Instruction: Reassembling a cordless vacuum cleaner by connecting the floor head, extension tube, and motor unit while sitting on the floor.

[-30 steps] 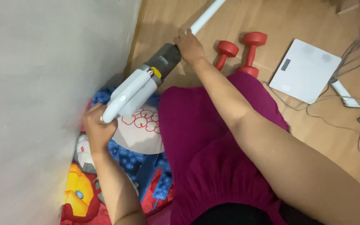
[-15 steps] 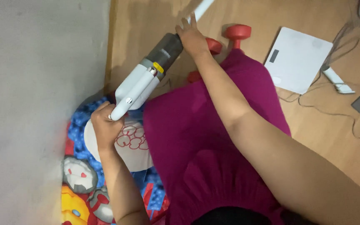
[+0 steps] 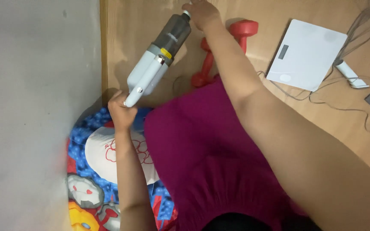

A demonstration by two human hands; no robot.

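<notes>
Holding the handheld vacuum (image 3: 157, 64) well meant keeping both ends steady: the left hand (image 3: 121, 112) had its fingers wrapped around the handle, the right hand (image 3: 203, 13) closed its fingers on the nozzle end. Its long axis ran diagonally, nozzle pointing away from the person, above the floor beside the red dumbbells (image 3: 225, 51).

Both hands grip a handheld vacuum (image 3: 159, 60) (grey, tilted).

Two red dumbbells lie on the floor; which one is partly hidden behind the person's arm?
The nearer red dumbbell, lying at a slant beside the magenta garment; the right forearm crosses it. The farther dumbbell shows one full end beyond the arm.
</notes>
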